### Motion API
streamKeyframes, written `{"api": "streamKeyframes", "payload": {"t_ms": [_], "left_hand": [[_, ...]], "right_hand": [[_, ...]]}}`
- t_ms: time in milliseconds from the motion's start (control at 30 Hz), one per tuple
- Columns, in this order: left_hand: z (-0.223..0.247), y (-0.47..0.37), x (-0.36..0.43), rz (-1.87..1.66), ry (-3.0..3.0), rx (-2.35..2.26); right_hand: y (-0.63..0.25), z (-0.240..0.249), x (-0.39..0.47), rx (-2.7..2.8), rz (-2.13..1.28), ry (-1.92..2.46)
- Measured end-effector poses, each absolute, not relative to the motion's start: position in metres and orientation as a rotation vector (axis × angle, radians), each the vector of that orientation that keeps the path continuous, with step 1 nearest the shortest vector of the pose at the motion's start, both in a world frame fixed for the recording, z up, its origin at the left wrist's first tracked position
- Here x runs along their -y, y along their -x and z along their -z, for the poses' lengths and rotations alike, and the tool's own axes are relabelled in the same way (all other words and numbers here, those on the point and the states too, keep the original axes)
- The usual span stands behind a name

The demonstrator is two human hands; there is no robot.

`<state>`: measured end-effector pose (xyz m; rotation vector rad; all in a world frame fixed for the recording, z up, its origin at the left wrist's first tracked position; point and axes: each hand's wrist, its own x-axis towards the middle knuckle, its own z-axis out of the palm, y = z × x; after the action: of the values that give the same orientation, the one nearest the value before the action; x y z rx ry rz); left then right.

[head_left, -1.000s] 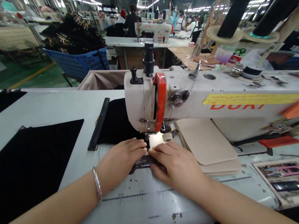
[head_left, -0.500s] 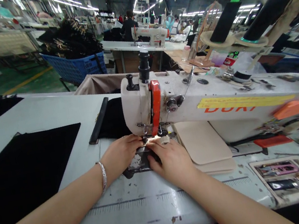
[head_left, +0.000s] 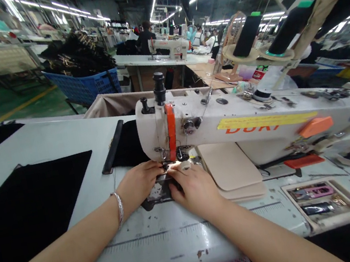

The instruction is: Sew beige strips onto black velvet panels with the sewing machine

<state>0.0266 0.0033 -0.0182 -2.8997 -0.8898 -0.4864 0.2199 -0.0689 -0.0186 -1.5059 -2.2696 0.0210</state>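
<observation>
A white sewing machine [head_left: 199, 117] with an orange guard stands on the pale table, its needle area lit. Left of the needle, my left hand [head_left: 140, 182] lies with its fingers together, fingertips at the presser foot beside black fabric [head_left: 127, 146] with a dark strip along its edge. My right hand [head_left: 197, 188] is just right of the needle, fingers bent close together over the metal plate. What the fingertips press or pinch is too small and hidden to tell. Beige panels [head_left: 232, 166] lie under the machine arm, right of my right hand.
Black fabric [head_left: 36, 209] covers the table's left part. A recessed tray [head_left: 325, 204] with small tools sits at the right. Thread cones [head_left: 248, 34] stand behind the machine. A blue basket [head_left: 85, 85] of black pieces is beyond the table; people work farther back.
The view has shifted slightly, so the machine and thread cones appear farther left. Both hands stay beside the needle, with little visible movement.
</observation>
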Motion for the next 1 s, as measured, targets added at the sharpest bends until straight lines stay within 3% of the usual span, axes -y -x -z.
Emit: {"api": "streamKeyframes", "payload": {"t_ms": [800, 1000], "left_hand": [[0.024, -0.02, -0.007, 0.586, 3.009, 0.959], [0.013, -0.016, -0.001, 0.631, 2.964, 1.144]], "right_hand": [[-0.217, 0.005, 0.084, 2.326, -0.006, 1.476], [-0.27, -0.015, 0.119, 2.234, 0.022, 1.583]]}}
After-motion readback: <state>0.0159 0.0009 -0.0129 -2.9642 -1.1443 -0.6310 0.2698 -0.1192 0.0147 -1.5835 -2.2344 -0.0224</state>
